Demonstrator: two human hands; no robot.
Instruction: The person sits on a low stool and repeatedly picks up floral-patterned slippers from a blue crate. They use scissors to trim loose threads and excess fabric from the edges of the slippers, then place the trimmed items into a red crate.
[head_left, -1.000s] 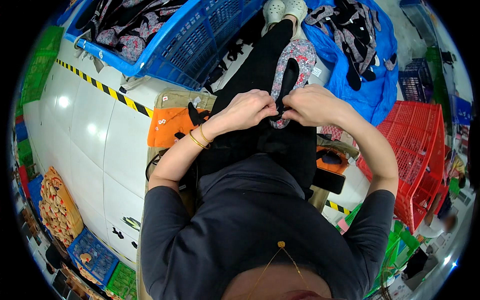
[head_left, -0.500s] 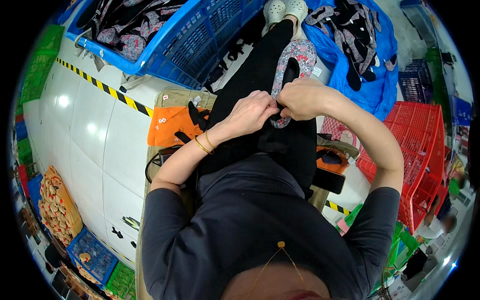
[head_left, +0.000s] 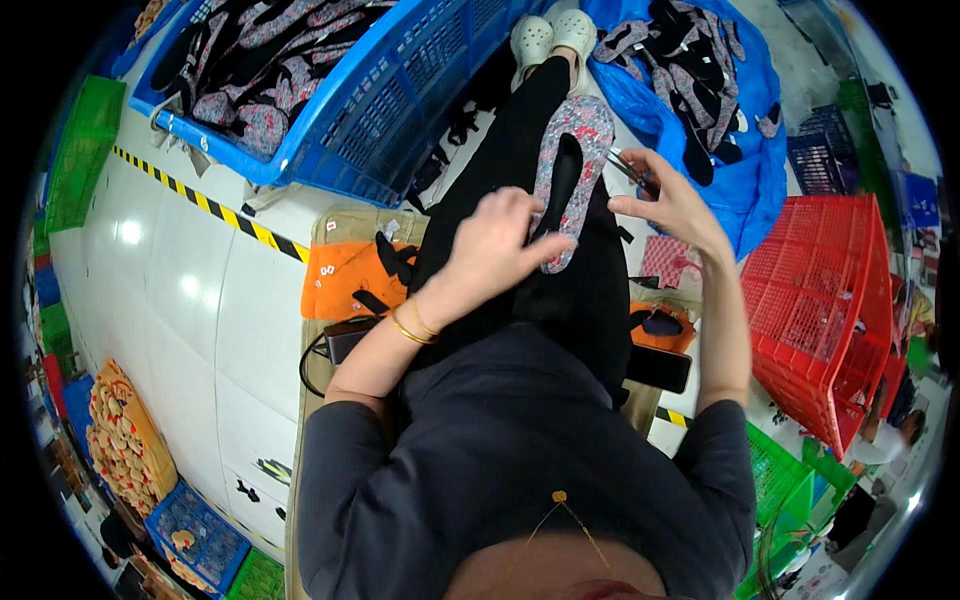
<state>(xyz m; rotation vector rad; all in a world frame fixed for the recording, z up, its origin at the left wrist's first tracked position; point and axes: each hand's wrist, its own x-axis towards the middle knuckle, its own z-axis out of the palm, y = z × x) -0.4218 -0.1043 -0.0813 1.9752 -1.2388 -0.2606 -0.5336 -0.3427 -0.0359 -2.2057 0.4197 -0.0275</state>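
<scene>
A long, rounded slipper in grey-and-red floral fabric, with a black opening, lies across my thighs. My left hand is spread, slightly blurred, over its near left edge. The thumb reaches onto the floral fabric, and the fingers stand apart without gripping it. My right hand is off the slipper's right side, holding small dark metal thread snips whose tips point at the fabric. Part of the snips' handle is hidden by the fingers.
A blue crate of similar floral and black pieces stands far left. More lie on a blue plastic sheet at far right. Red crates stand right. Orange pads with black scraps and a phone flank my legs.
My hands have parted from their shared pinch on the slipper. My right hand has moved right and now shows snips; my left has opened. The slipper now rests on my legs.
</scene>
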